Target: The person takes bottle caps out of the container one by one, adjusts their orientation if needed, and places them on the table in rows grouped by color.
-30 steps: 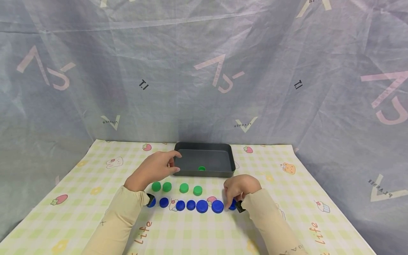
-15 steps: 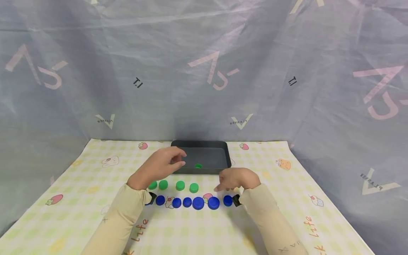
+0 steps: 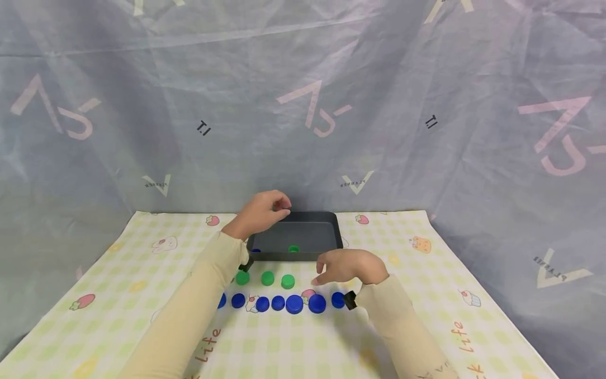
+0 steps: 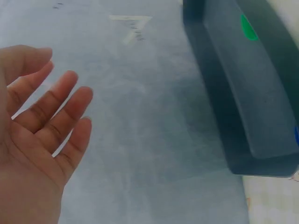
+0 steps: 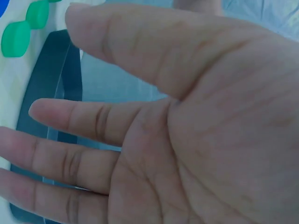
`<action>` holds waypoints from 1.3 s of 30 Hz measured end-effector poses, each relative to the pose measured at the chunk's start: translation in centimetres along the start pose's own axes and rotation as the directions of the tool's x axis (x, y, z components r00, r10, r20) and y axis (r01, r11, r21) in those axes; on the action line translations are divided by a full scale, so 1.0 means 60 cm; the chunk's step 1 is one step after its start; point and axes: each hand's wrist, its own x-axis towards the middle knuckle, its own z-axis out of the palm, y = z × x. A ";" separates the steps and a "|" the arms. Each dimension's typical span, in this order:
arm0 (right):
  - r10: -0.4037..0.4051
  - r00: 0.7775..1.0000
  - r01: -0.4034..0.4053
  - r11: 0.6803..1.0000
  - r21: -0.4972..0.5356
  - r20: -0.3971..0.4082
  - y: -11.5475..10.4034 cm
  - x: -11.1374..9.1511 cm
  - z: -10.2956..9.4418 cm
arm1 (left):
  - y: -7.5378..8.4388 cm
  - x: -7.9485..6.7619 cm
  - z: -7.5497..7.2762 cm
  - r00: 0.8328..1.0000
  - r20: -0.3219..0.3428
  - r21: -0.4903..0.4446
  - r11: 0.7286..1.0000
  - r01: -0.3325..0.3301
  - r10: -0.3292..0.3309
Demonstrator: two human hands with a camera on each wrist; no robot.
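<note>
My left hand point(image 3: 265, 211) is raised over the far left end of the dark grey tray point(image 3: 307, 257). In the left wrist view its fingers point(image 4: 64, 128) are loosely bent and spread, holding nothing. My right hand point(image 3: 349, 266) hovers just in front of the tray's right corner, and the right wrist view shows its palm and fingers point(image 5: 74, 163) extended with nothing in them. Inside the tray lie a green bottle cap point(image 3: 294, 248) near the front wall and a blue bottle cap point(image 3: 256, 251) at the left.
Green caps point(image 3: 267, 278) stand in a row before the tray. Nearer still runs a row of several blue caps point(image 3: 294, 304), partly behind the left sleeve point(image 3: 203, 289). A grey curtain point(image 3: 303, 105) hangs behind the checked tablecloth point(image 3: 265, 347).
My left hand has risen away and to the right over the tray, exposing the blue cap inside it. My right hand has lifted from the rightmost blue cap and its fingers have straightened.
</note>
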 end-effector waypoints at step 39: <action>-0.094 0.994 0.089 0.992 0.095 0.049 -0.017 0.000 0.009 | -0.083 0.024 0.166 0.886 0.367 0.295 0.938 0.180 -0.285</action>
